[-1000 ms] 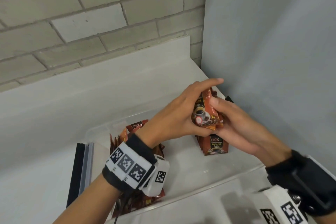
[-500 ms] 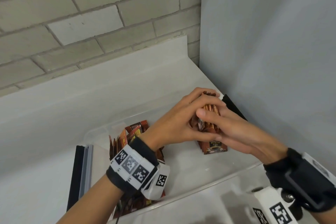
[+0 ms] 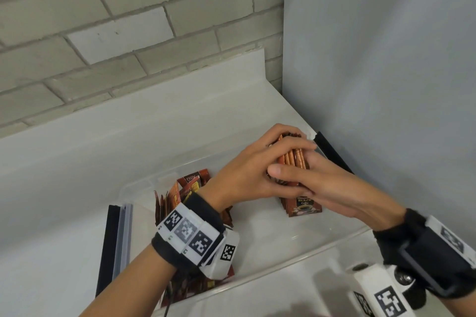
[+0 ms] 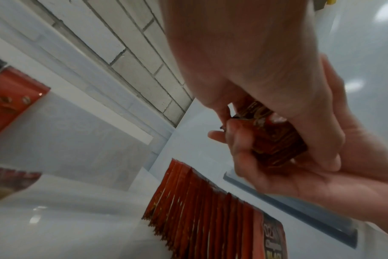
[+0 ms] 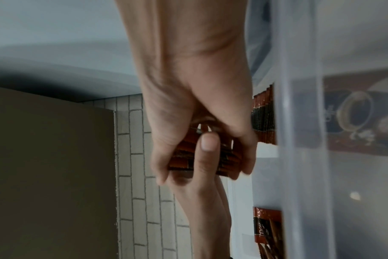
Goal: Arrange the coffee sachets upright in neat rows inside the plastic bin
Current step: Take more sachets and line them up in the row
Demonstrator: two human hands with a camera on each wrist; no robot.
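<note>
Nearest, the clear plastic bin (image 3: 296,260) sits on the white desk (image 3: 64,213), its smooth translucent wall blurring the view; inside at left, glossy red-brown loose sachets (image 3: 190,188) lean unevenly behind the left wrist; further in, the left hand (image 3: 247,177) and right hand (image 3: 324,185) have fingers clamped together round a sachet stack (image 3: 293,159), above an upright row (image 3: 301,207); beyond, a brick wall (image 3: 128,33).

Your head view: even, soft light, sharp. Your wrist views: dimmer, motion-blurred, edges bent by wide lens.
</note>
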